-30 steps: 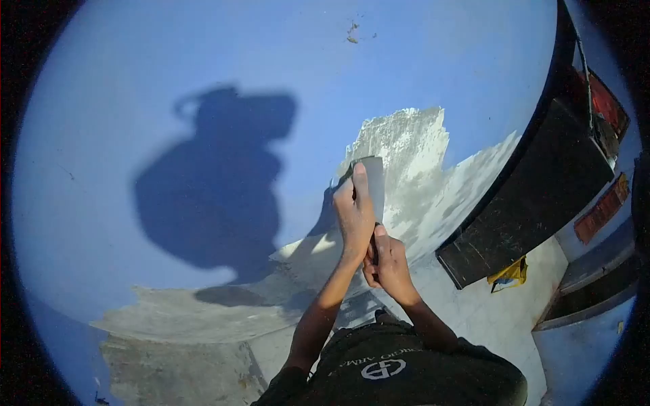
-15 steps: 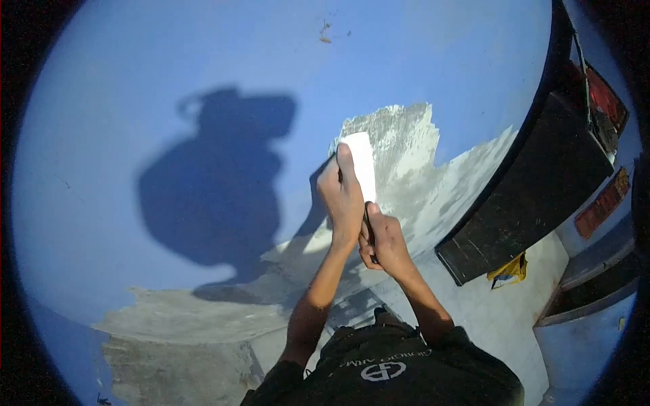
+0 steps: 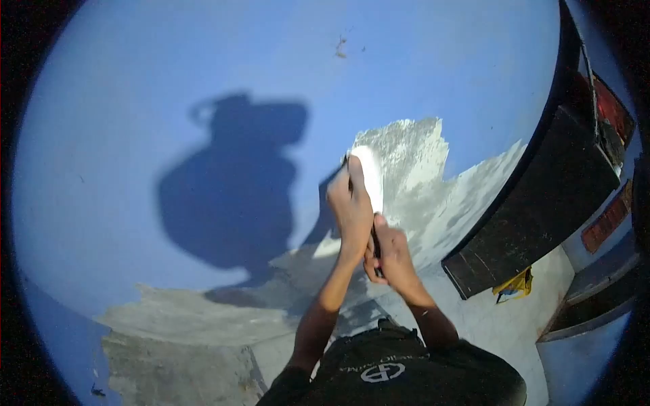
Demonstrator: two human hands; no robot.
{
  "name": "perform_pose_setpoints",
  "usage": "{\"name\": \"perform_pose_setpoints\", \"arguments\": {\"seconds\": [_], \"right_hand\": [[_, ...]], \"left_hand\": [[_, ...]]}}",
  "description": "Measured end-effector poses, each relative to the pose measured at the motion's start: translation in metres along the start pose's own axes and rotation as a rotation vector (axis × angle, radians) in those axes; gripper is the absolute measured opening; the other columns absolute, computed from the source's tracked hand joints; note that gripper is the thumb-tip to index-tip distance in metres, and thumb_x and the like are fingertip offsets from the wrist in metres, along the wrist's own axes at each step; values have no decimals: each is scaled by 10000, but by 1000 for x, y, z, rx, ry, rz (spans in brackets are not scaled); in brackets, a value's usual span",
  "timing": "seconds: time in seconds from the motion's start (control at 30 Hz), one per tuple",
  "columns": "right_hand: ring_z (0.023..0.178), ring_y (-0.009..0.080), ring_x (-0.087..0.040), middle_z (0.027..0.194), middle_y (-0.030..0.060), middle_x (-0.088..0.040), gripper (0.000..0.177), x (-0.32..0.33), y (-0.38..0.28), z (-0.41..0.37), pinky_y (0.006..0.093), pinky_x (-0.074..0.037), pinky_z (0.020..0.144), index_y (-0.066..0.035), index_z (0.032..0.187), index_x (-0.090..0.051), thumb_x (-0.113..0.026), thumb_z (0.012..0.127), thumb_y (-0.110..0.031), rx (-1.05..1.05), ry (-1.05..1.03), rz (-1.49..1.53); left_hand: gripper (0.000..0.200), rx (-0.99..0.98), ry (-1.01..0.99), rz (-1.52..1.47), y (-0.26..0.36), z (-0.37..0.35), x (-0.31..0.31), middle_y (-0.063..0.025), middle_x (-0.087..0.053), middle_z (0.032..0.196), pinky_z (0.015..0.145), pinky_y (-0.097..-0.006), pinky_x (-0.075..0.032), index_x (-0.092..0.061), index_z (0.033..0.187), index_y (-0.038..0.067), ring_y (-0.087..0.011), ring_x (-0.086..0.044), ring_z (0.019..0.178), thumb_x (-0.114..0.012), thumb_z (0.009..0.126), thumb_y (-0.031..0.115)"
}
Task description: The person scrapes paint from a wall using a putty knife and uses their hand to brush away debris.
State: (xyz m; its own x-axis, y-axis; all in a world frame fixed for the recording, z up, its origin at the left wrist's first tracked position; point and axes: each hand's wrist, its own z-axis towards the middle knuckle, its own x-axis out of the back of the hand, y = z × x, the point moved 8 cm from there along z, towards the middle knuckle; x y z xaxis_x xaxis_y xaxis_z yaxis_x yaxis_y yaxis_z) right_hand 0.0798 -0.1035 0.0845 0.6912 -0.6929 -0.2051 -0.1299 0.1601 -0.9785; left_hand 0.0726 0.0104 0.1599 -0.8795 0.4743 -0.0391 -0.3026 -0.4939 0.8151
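A scraper-like tool with a broad bright blade (image 3: 370, 177) and a black handle (image 3: 377, 252) lies against the wall at the left edge of a bare grey patch (image 3: 409, 152). My right hand (image 3: 396, 256) is wrapped around the handle. Higher up, my left hand (image 3: 350, 206) grips the blade's left side, its thumb stretched along the blade face. Glare washes out the blade's surface, and the fingers behind it are hidden. Blue paint (image 3: 325, 88) borders the patch, with ragged pale edges where it ends.
A dark board-like piece (image 3: 535, 210) leans at the right, with a yellow item (image 3: 514, 285) below it. Grey stripped wall (image 3: 183, 314) runs along the lower left. A large shadow (image 3: 230, 183) falls on the blue wall.
The view has shifted, so the wall and hands appear a little lower and further right. Both hands keep their hold on the tool, close to the same spot on the patch.
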Motion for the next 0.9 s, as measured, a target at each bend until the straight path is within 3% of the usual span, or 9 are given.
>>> {"name": "perform_pose_setpoints", "arguments": {"seconds": [0.07,0.17,0.2,0.33,0.5,0.63,0.7,0.77,0.9], "right_hand": [[347,99,-320,494,25,-384,568,-6,-20,-1,259,-229,319,-70,606,-393,-313,1026,-444,-75,-64,143],[347,97,-305,496,31,-379,546,0,0,-2,266,-219,311,-62,636,-396,-303,1031,-427,51,-29,75],[347,98,-308,494,33,-378,542,1,11,0,269,-211,308,-55,652,-404,-295,1032,-426,-15,-37,128],[351,97,-319,493,31,-393,544,-12,-16,9,265,-223,336,-45,643,-414,-283,1040,-392,17,-65,106],[332,112,-328,490,40,-398,545,4,-10,21,273,-227,323,-46,637,-400,-292,1037,-400,154,-40,-22],[332,119,-342,517,59,-439,554,-2,-47,19,273,-246,315,-48,621,-400,-311,1032,-408,42,-150,138],[334,120,-346,518,49,-424,538,7,-29,13,276,-246,315,-46,621,-402,-311,1037,-375,17,-143,154],[326,123,-341,503,37,-378,526,22,3,21,281,-249,315,-43,629,-396,-314,1038,-364,93,-131,44],[335,116,-349,495,40,-392,522,14,-23,28,279,-260,320,-39,635,-417,-346,1035,-367,49,-286,155]], "left_hand": [[524,108,-80,-51,7,7,-3,22,-266,592,508,-308,-233,-334,653,18,-95,-252,580,-433,1005,394],[514,85,-73,39,-20,-8,-8,21,-259,594,500,-307,-223,-303,649,30,-96,-249,577,-446,1004,374],[526,132,-67,83,-18,-12,-5,20,-257,588,493,-307,-218,-294,647,23,-97,-249,570,-450,1001,380],[526,48,-82,19,14,12,-3,16,-237,585,492,-311,-205,-294,651,21,-96,-237,566,-457,999,380],[504,-51,29,135,-3,5,-7,25,-235,579,491,-308,-205,-304,634,55,-91,-222,562,-434,1011,363],[473,14,4,22,32,22,-12,27,-242,596,491,-311,-194,-299,652,54,-87,-234,565,-441,1014,322],[460,-87,-23,122,18,12,-20,-25,-288,550,483,-319,-234,-363,663,-11,-88,-267,543,-442,1007,284],[443,18,46,34,-11,-9,-17,-12,-306,571,502,-324,-251,-416,690,-13,-93,-298,570,-457,1003,299],[409,118,67,6,2,-18,-1,1,-427,611,509,-293,-298,-546,774,-35,-82,-361,583,-480,995,302]]}}
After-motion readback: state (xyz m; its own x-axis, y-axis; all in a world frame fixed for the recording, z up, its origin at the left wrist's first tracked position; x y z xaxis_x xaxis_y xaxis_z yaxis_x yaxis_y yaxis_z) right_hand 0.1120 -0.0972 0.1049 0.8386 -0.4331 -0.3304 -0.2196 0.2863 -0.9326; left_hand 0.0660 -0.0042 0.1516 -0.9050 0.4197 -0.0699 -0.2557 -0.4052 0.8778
